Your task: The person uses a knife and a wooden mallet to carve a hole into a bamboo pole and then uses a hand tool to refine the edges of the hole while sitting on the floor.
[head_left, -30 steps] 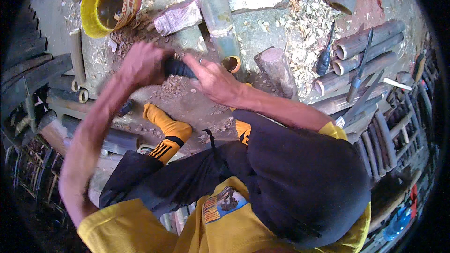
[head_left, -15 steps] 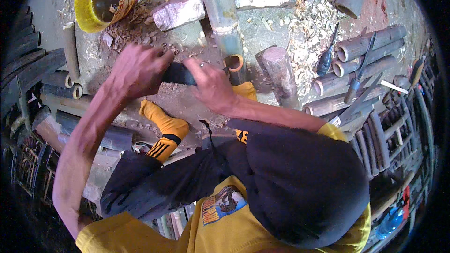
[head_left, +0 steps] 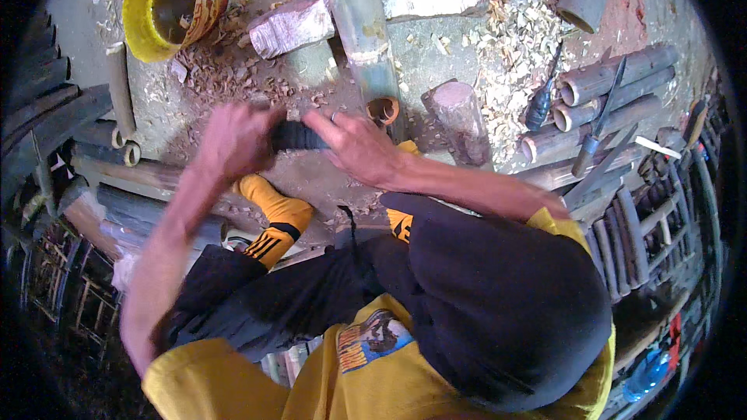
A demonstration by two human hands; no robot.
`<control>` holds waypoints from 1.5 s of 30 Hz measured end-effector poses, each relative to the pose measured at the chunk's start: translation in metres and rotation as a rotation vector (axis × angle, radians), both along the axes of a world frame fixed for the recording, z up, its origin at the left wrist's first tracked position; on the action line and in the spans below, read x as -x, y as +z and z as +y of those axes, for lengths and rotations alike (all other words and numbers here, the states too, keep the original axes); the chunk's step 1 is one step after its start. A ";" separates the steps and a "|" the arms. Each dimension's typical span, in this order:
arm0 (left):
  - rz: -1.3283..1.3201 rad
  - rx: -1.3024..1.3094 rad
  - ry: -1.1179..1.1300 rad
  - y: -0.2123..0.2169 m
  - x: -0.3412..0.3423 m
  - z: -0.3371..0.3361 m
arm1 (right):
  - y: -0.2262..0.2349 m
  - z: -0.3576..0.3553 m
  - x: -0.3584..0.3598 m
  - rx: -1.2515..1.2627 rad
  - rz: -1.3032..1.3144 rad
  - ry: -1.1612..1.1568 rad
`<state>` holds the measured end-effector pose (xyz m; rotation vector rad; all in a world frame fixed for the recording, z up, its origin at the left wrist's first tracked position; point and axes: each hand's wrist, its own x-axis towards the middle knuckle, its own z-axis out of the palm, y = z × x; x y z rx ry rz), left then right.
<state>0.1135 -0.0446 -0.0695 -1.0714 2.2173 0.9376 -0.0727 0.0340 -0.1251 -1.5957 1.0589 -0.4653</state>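
My left hand (head_left: 233,140) and my right hand (head_left: 350,146) meet in front of me, both closed on a short dark cylindrical object (head_left: 299,137) held between them. My left hand is blurred. Just beyond my right hand lies the cut hollow end of a long green bamboo pole (head_left: 362,31), which runs away from me across the ground. My legs in dark trousers and yellow socks (head_left: 280,214) are under the hands.
A yellow bucket (head_left: 167,4) stands at the far left. Wood blocks (head_left: 292,25) (head_left: 461,120) flank the pole amid shavings. Cut bamboo tubes (head_left: 615,85) with hand tools (head_left: 599,120) lie right; more bamboo pieces (head_left: 117,93) lie left.
Both hands, still on the dark object, have shifted a little nearer to my body. The left hand is now motion-blurred.
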 end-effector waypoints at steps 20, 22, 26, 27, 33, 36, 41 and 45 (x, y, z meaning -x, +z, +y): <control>0.107 -0.133 0.930 -0.032 0.003 0.152 | -0.001 -0.011 0.002 0.145 0.212 0.669; 0.058 -0.075 0.638 -0.021 -0.008 0.103 | 0.000 -0.006 0.006 0.199 0.230 0.452; 0.010 0.080 0.173 0.002 0.003 0.015 | -0.006 -0.005 0.010 0.322 0.113 0.033; 0.106 0.169 0.046 0.006 0.004 -0.004 | -0.016 0.000 0.008 0.421 0.088 -0.076; -0.067 -0.090 0.360 -0.014 0.005 0.037 | 0.012 -0.029 0.016 0.085 0.267 0.391; 0.207 -0.228 1.320 -0.041 0.047 0.195 | 0.009 -0.031 0.004 0.045 0.313 0.980; -0.007 -0.249 0.992 -0.013 0.001 0.130 | 0.002 -0.029 0.007 0.146 0.049 0.612; -0.056 -0.080 0.615 0.006 0.006 0.044 | 0.001 -0.020 0.013 0.176 0.078 0.229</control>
